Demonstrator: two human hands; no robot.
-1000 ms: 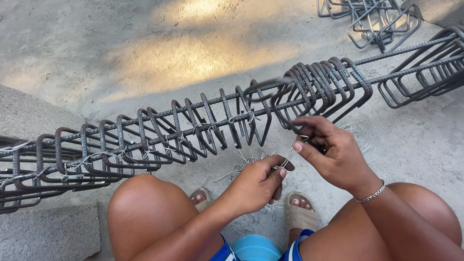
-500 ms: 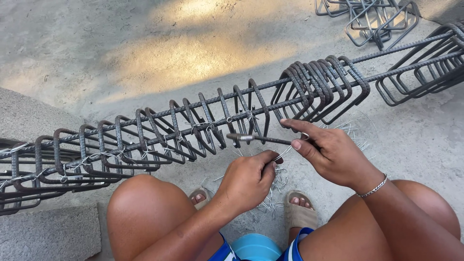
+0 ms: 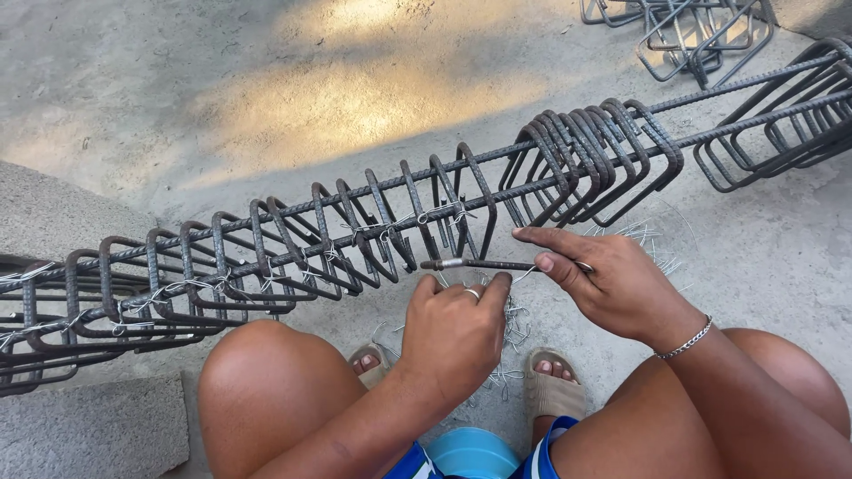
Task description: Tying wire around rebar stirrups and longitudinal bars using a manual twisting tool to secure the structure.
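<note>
Wire (image 3: 524, 277) in a thin pale strand runs between the two hands, just below the long rebar cage (image 3: 426, 222) that lies across the person's knees. The right hand (image 3: 612, 284) closes thumb and fingers around a slim dark metal rod tool (image 3: 484, 264), held level and pointing left toward the cage's lower bar; the left hand (image 3: 457, 333), wearing a ring, is curled shut beside the tool's tip, seemingly pinching the wire, though what its fingers hold is hidden. Risk, as I judge it, lies in the wire slipping off the tool's end or snapping if twisted too hard, leaving a loose joint; sharp cut ends could also prick the bare fingers or the knees close under the cage. Square steel loops stand along the cage, some already bound with pale wire knots (image 3: 435, 215), others bunched tight together (image 3: 586, 160) further right. Loose wire pieces (image 3: 510, 341) lie on the concrete ground (image 3: 266, 106) between sandalled feet (image 3: 555, 381), and spare loops (image 3: 674, 27) rest beyond.
</note>
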